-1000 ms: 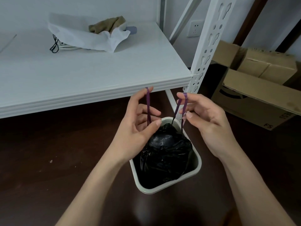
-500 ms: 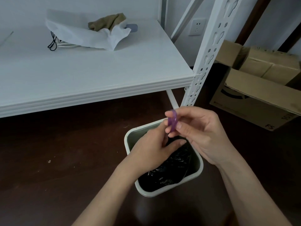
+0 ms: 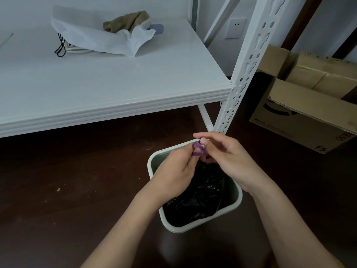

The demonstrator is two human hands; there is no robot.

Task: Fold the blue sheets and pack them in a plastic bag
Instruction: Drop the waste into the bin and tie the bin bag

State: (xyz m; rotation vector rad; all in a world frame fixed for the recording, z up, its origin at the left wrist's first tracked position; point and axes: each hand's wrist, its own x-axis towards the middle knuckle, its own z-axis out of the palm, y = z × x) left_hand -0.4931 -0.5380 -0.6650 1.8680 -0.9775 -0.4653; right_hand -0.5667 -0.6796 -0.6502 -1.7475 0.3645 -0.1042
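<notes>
**White shelving over a dark floor**

A white shelf board [image 3: 116, 78] fills the upper left of the frame, carried by a perforated white upright [image 3: 249, 60] running down the centre right. Behind it, a pale wall [image 3: 216, 8] holds a white socket [image 3: 234, 29] near the top. Brown cardboard boxes [image 3: 309, 97] sit at the right edge. The dark brown floor [image 3: 67, 190] spreads across the lower frame, dimly lit.

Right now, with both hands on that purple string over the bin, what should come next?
Probably pull the purple drawstring tight into a knot: the left hand and right hand both pinch its loop above the black plastic bag, which sits gathered in the bin.
</notes>
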